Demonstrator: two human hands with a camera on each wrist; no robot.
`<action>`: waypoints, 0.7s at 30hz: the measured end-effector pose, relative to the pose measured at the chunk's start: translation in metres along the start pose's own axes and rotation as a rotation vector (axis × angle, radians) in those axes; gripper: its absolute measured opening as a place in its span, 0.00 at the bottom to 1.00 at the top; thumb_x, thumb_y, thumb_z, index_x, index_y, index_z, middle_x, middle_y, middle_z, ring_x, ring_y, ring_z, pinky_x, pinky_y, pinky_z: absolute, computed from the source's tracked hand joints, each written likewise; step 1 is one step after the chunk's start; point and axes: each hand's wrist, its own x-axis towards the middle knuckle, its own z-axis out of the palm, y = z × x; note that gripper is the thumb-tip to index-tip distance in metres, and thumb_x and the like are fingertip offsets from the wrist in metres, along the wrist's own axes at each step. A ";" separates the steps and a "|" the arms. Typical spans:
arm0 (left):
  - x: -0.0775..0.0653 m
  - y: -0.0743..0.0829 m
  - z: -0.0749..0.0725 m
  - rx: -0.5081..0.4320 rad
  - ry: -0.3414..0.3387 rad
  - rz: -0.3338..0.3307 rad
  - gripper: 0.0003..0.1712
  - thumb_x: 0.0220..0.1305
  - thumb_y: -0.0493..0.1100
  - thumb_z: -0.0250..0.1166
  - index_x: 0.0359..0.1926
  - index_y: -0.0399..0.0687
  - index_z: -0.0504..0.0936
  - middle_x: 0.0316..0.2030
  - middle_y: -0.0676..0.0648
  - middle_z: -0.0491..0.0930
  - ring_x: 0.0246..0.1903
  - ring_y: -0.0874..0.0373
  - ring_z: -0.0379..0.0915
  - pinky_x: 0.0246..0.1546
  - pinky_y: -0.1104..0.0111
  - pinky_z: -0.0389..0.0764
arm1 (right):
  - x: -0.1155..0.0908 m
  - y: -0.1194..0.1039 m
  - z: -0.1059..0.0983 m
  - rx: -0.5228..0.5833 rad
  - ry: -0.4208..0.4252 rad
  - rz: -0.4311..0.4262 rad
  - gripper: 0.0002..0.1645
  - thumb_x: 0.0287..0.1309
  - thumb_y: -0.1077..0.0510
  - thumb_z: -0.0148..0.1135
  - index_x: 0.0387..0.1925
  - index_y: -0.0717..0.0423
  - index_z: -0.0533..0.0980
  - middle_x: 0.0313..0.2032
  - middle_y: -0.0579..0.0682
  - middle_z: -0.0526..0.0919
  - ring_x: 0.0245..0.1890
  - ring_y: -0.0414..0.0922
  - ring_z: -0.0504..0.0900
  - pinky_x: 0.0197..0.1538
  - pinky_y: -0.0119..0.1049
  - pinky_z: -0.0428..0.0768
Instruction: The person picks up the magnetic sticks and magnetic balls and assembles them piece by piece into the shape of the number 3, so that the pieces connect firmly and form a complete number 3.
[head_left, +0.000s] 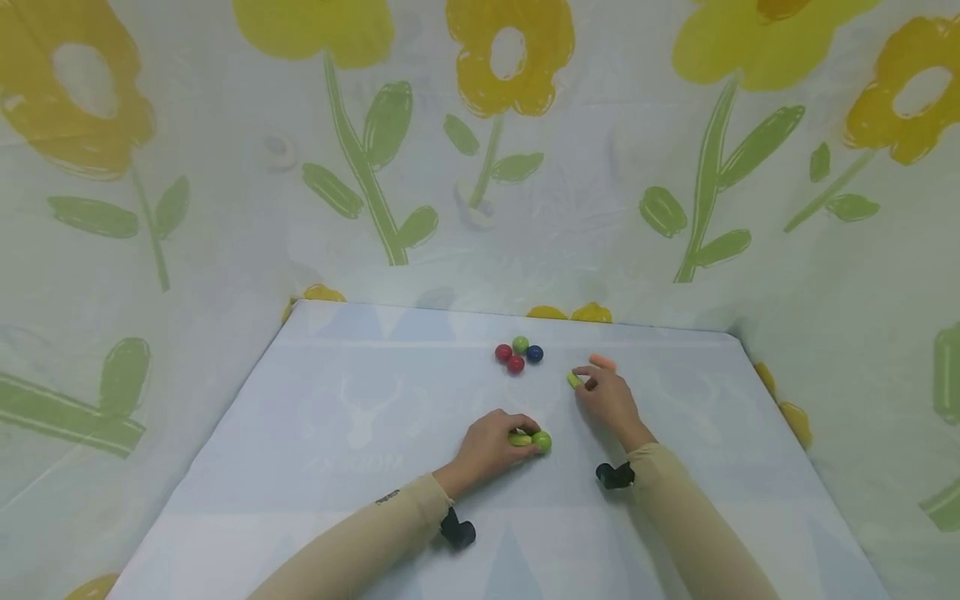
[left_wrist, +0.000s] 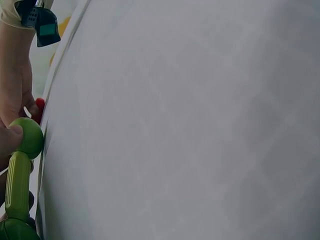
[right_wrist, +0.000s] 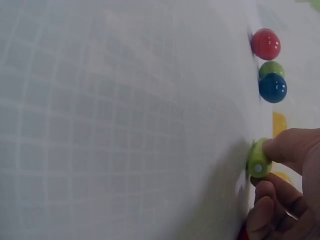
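White rod-tip (right_wrist: 258, 168), right-wrist view only

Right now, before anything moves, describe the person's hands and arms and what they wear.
The left hand and right hand are ungloved. The left sleeve and right sleeve are plain beige, except for a small dark marking, unreadable, on the left one. A black device sits at each wrist.

At left in the head view, the pale patterned tabletop (head_left: 315, 417) offers passage; near centre, a glossy green ball (head_left: 521, 344), a dark-blue ball (head_left: 535, 354) and two red balls (head_left: 515, 365) form an obstacle, then the right hand (head_left: 609, 400) and an orange rod (head_left: 602, 362).
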 end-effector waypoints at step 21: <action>-0.001 0.001 0.003 -0.006 0.004 -0.014 0.15 0.61 0.56 0.74 0.48 0.63 0.88 0.38 0.63 0.83 0.35 0.68 0.69 0.38 0.74 0.72 | -0.030 -0.020 0.001 0.024 -0.208 0.020 0.23 0.61 0.57 0.67 0.58 0.50 0.79 0.30 0.50 0.80 0.26 0.45 0.77 0.30 0.36 0.75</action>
